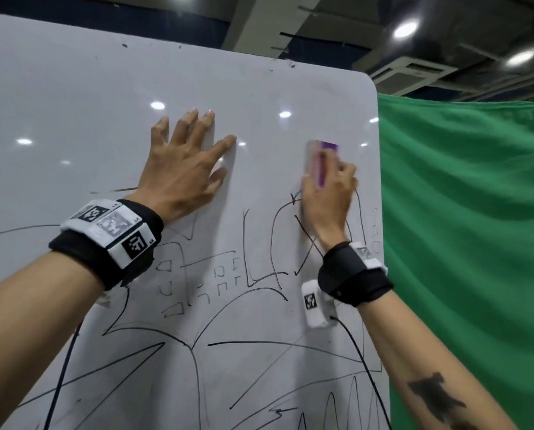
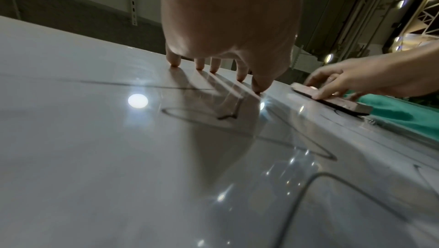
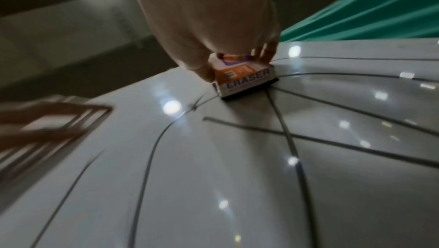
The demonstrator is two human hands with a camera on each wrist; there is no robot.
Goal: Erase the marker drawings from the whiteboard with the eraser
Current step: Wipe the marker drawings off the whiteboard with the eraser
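Observation:
A white whiteboard (image 1: 73, 97) stands upright before me, its lower half covered in black marker drawings (image 1: 197, 342). My right hand (image 1: 327, 193) grips a purple, orange and white eraser (image 1: 321, 159) and holds its dark felt side flat against the board near the right edge, just above a curved outline and a cross. In the right wrist view the eraser (image 3: 244, 77) reads "ERASER" and sits on marker lines (image 3: 292, 139). My left hand (image 1: 185, 162) rests on the board to the left with its fingers spread, the fingertips (image 2: 174, 64) touching the surface. The eraser (image 2: 332, 100) also shows beyond them.
A green cloth (image 1: 464, 243) hangs right of the board's edge. Ceiling lights (image 1: 405, 28) and ducts sit above. A black cable (image 1: 361, 361) runs down from my right wrist band across the board. The board's upper part has only faint specks.

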